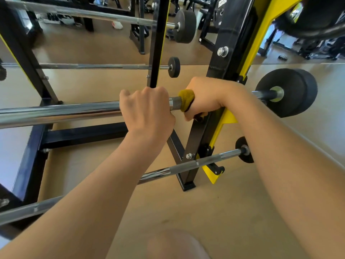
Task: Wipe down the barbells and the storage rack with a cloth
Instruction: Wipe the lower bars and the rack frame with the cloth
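Two hands on the one barbell (pixel 56 113), side by side and almost touching. The left hand (pixel 147 109) is wrapped bare over the chrome shaft, knuckles up, right where smooth steel meets the knurled section. Just to its right, the right hand (pixel 203 98) is clamped round a mustard-yellow cloth (pixel 185 100). The cloth is bunched round the bar under that palm, its edge peeking out towards the left hand, and a short strip of knurling shows between the two. Past the right wrist the shaft runs on to a thick black weight plate (pixel 291 92). The bar lies across the black-and-yellow storage rack (pixel 229 53), whose upright stands just behind the right hand. Down below, a thinner lower barbell (pixel 186 166) sits on the rack with a small black disc (pixel 244 150) at its end. Behind the rack, a mirror (pixel 93 49) shows the bars again, above the tan floor (pixel 224 212).
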